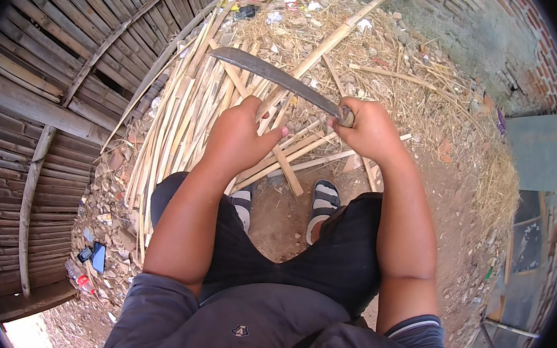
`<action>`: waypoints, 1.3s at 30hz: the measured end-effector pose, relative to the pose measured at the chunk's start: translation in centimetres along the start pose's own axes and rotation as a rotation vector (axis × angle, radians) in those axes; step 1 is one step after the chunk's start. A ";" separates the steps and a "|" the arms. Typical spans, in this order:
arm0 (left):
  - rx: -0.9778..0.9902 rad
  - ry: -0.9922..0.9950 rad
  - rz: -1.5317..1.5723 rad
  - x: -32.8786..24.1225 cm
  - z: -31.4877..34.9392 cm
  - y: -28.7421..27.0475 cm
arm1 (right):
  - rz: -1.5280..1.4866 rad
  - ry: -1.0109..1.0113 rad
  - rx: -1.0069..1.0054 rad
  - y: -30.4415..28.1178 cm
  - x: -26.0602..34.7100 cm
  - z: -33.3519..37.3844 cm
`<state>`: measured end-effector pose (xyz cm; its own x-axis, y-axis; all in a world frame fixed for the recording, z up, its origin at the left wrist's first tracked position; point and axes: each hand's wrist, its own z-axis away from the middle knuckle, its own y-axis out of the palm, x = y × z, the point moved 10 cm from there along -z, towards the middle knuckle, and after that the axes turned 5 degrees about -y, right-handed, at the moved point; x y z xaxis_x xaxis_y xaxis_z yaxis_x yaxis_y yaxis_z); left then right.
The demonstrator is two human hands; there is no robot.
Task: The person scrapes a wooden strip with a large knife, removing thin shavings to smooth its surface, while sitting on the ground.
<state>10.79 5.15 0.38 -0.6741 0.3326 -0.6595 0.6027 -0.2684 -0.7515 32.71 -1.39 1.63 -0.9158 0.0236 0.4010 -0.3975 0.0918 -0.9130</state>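
My right hand (366,130) is closed round the short handle of a machete (271,72). Its dark, slightly curved blade points to the left and passes across a long pale bamboo strip (333,41). The near end of that strip runs into my left hand (239,134), whose fingers wrap round it while the thumb sticks out to the right. From there the strip slants up and away to the far right. Whether the blade touches the strip I cannot tell. Below my hands, several split bamboo strips (188,110) lie in a loose pile on the ground.
A bamboo-slat wall (48,81) stands on the left, a brick and plaster wall (488,53) at the far right. My sandalled feet (324,201) are close below the hands. Straw and shavings (424,100), plastic litter and a red-labelled bottle (80,278) lie about on the dirt.
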 end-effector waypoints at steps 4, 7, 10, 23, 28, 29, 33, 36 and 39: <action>-0.090 0.097 0.079 0.3 0.5 -1.0 | -0.069 0.005 -0.022 0.4 0.0 -0.5; 0.003 0.017 0.001 0.3 0.1 -0.4 | -0.173 0.214 -0.119 -2.3 -4.0 -0.8; 0.005 0.035 0.000 -0.2 0.1 -0.5 | -0.176 0.210 -0.247 -3.6 -6.1 0.0; -0.013 -0.007 0.208 0.6 0.2 -0.2 | 0.036 -0.124 -0.031 -0.2 1.9 0.8; 0.088 -0.047 0.140 1.1 0.1 0.5 | -0.169 0.156 -0.132 -3.1 -3.9 0.2; 0.095 -0.049 0.143 1.4 0.1 0.8 | -0.166 0.164 -0.162 -3.5 -4.1 0.3; 0.091 -0.024 0.146 1.2 0.0 0.7 | -0.021 -0.042 -0.105 -2.0 -0.2 1.1; 0.159 -0.073 0.123 0.3 0.1 0.3 | -0.016 -0.003 -0.023 -1.3 -1.2 0.8; 0.160 -0.071 0.255 1.4 -0.1 1.8 | -0.015 0.051 0.001 -1.7 -1.9 0.7</action>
<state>10.93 5.21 -1.87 -0.5412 0.1739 -0.8227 0.6851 -0.4762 -0.5513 35.05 -2.32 2.33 -0.9053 0.0731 0.4184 -0.4116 0.0918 -0.9067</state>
